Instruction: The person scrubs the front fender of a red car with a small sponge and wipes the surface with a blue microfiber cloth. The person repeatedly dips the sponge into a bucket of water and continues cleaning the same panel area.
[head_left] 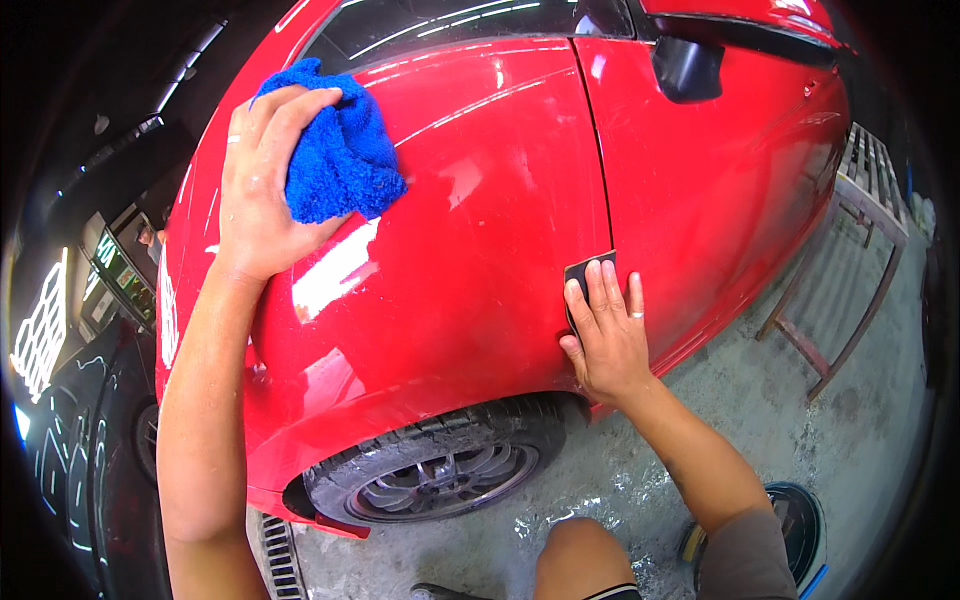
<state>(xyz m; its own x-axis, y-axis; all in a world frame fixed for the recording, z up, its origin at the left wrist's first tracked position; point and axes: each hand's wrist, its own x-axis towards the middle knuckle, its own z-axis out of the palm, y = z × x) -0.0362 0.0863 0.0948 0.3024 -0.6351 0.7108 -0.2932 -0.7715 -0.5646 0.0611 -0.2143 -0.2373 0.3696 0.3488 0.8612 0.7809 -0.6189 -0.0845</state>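
Note:
A red car (470, 240) fills the middle of the view, its front fender facing me above the wheel. My left hand (265, 190) grips a crumpled blue microfiber cloth (345, 155) against the upper fender. Lower and to the right, my right hand (608, 335) lies flat with fingers extended, pressing a dark sheet of sandpaper (577, 275) onto the panel. The sheet sits close to the vertical gap between fender and door; most of it is hidden under the fingers. A dull greyish patch shows on the door's lower part right of that hand.
Below the fender is the front wheel (440, 470). The side mirror (690, 65) juts out at the upper right. A metal-framed bench (860, 210) stands beside the car. Near my right elbow is a dark bucket (805, 530) on the wet concrete floor. A black car (85, 460) is at the left.

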